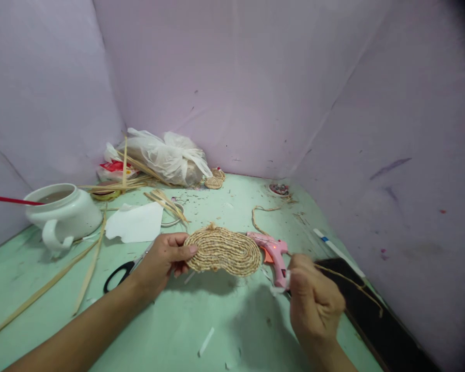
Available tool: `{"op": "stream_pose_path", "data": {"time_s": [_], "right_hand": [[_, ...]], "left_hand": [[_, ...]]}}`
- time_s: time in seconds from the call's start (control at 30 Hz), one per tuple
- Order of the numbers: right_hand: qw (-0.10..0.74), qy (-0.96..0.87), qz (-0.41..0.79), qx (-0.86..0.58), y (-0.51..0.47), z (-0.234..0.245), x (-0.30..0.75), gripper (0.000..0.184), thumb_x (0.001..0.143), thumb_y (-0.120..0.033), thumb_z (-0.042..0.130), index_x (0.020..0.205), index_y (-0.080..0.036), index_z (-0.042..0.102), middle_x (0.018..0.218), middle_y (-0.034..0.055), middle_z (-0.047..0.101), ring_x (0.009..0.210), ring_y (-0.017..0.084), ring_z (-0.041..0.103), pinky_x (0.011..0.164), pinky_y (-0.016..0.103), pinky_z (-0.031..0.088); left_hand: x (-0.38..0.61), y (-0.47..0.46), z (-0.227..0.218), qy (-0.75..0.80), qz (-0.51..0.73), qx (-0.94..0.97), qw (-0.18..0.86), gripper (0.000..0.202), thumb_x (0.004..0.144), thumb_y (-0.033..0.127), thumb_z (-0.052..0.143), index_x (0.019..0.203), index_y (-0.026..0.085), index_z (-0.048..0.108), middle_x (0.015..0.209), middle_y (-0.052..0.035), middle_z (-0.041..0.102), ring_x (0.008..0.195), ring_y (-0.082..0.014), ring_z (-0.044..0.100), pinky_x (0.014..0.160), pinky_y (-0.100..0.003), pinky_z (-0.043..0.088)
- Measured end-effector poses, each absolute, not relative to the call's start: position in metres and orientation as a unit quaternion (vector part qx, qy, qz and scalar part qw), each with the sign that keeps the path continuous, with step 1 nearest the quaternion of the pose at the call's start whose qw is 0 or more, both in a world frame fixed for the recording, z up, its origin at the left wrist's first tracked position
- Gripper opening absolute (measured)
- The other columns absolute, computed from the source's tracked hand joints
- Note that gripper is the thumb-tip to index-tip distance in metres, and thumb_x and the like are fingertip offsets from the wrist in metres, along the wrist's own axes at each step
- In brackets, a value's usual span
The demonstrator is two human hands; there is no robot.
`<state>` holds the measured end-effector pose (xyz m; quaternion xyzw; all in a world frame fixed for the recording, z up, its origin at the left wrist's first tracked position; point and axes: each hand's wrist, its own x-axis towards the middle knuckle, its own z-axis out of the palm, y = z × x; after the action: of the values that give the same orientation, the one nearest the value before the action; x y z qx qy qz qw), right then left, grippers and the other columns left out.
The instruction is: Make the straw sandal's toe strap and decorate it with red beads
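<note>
My left hand grips the left end of a flat coiled mat of braided straw, thumb on top and fingers underneath. The mat is oblong with a slight waist and is held above the table. My right hand is closed in a fist to the right of it. Something small and white shows by its fingertips, too unclear to name. Just left of this hand is a pink glue gun with an orange trigger and a small lit light, its nozzle toward the mat. A thin straw cord trails out behind the fist.
Black-handled scissors lie partly behind my left wrist. A white pot holding liquid and a red stick stands left. White paper, straw strips and a plastic bag lie beyond. A dark board runs along the right.
</note>
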<state>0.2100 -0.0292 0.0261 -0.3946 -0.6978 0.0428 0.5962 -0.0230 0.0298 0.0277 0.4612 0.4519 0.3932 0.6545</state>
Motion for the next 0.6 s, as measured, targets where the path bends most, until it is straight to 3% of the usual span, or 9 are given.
{"op": "stream_pose_path", "data": {"time_s": [0.1, 0.23, 0.47, 0.6], "right_hand": [[0.516, -0.782, 0.072, -0.342, -0.034, 0.033, 0.197, 0.022, 0.078, -0.007, 0.041, 0.059, -0.02, 0.042, 0.055, -0.0014, 0.042, 0.053, 0.013, 0.042, 0.053, 0.03, 0.031], [0.48, -0.809, 0.129, -0.312, -0.037, 0.04, 0.184, 0.019, 0.074, -0.002, 0.05, 0.081, -0.018, 0.057, 0.07, 0.0048, 0.06, 0.065, 0.015, 0.056, 0.057, 0.028, 0.045], [0.47, -0.799, 0.226, -0.3, -0.034, 0.02, 0.182, 0.022, 0.069, -0.002, 0.051, 0.076, -0.022, 0.055, 0.061, -0.0002, 0.062, 0.056, 0.013, 0.06, 0.052, 0.022, 0.048], [0.466, -0.784, 0.27, -0.31, -0.026, 0.006, 0.191, 0.018, 0.073, -0.006, 0.053, 0.069, -0.023, 0.055, 0.056, 0.0001, 0.06, 0.05, 0.014, 0.057, 0.049, 0.022, 0.048]], "left_hand": [[-0.023, 0.03, 0.026, 0.442, 0.398, 0.472, 0.65, 0.026, 0.062, 0.032, 0.07, 0.057, 0.013, 0.053, 0.045, 0.0035, 0.051, 0.038, -0.0049, 0.042, 0.036, -0.016, 0.023], [-0.026, 0.033, 0.023, 0.433, 0.402, 0.485, 0.645, 0.026, 0.064, 0.031, 0.069, 0.056, 0.013, 0.052, 0.046, 0.0038, 0.05, 0.039, -0.0045, 0.042, 0.037, -0.016, 0.025], [-0.027, 0.034, 0.022, 0.461, 0.388, 0.46, 0.652, 0.025, 0.062, 0.032, 0.07, 0.057, 0.012, 0.054, 0.047, 0.003, 0.052, 0.039, -0.0047, 0.042, 0.038, -0.016, 0.027], [-0.024, 0.034, 0.02, 0.468, 0.363, 0.458, 0.663, 0.028, 0.059, 0.037, 0.071, 0.058, 0.012, 0.058, 0.048, 0.0012, 0.054, 0.038, -0.0055, 0.042, 0.035, -0.017, 0.024]]}}
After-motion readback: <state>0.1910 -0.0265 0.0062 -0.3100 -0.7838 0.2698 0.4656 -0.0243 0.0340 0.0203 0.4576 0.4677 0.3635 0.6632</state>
